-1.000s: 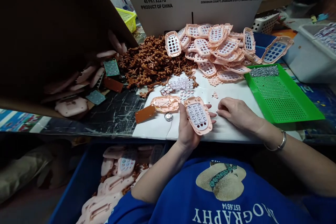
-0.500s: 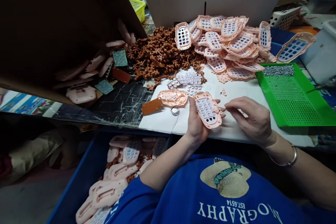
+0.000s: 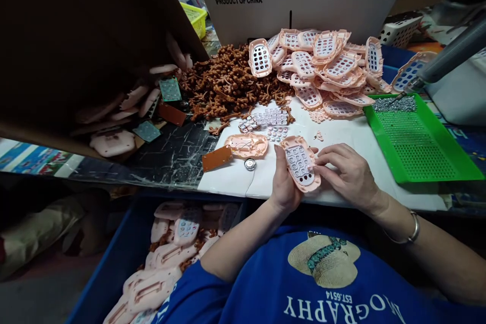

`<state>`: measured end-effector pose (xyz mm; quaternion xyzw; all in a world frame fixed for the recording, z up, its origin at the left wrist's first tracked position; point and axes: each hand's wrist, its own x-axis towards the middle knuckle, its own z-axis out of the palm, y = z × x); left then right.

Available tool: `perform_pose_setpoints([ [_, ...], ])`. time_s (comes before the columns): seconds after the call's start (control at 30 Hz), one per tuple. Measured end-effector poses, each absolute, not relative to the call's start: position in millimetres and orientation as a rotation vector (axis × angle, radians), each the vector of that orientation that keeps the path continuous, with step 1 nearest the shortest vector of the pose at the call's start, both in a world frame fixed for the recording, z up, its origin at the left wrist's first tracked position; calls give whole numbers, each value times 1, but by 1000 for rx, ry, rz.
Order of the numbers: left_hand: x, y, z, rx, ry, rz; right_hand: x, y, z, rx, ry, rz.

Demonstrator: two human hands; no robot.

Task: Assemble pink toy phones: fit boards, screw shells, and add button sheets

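Observation:
My left hand (image 3: 284, 187) grips a pink toy-phone shell (image 3: 301, 163) with its inside up and a white keypad seated in it. My right hand (image 3: 347, 174) has its fingertips pinched against the shell's right edge. Both hands hover over a white sheet (image 3: 353, 136) at the table's front. Just left lie another pink shell (image 3: 246, 145), a small round metal disc (image 3: 249, 164) and a brown circuit board (image 3: 217, 158). Loose white keypads (image 3: 271, 118) sit behind the hands.
A heap of pink shells (image 3: 322, 68) and a pile of brown plastic sprues (image 3: 231, 83) fill the back. A green perforated tray (image 3: 413, 142) with screws stands right, a grey tool (image 3: 451, 53) above it. A tipped cardboard box (image 3: 87, 45) is left; a blue bin (image 3: 114, 268) sits below.
My right hand lifted off the white sheet and came left to the edge of the shell. The shell's lower openings, dark before, now show white. A grey tool has come into view at the right.

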<state>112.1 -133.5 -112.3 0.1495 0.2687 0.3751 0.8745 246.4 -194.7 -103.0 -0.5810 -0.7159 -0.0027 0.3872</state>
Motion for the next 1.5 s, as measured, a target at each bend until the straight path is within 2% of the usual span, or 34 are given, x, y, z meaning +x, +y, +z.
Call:
perform_pose_setpoints([
  [0.1,111,-132,-111,298,572,764,245,-200,-99,-1360,-1825,2],
  [0.27,112,-134,-112,345,542,796,233,-204,-99,-1394,-1732,219],
  [0.53,116,-142,-122,482,519,1006,218,-202,-103,-1432,-1720,227],
  [0.9,116,-143,-115,464,457,1029,220,-201,-107,-1459,-1836,-221],
  [1.3,113,-143,-116,383,479,907,226,-202,-109,-1188,-2027,-262],
  [1.5,110,-138,-108,286,493,832,237,-206,-117,-1063,-2190,-395],
])
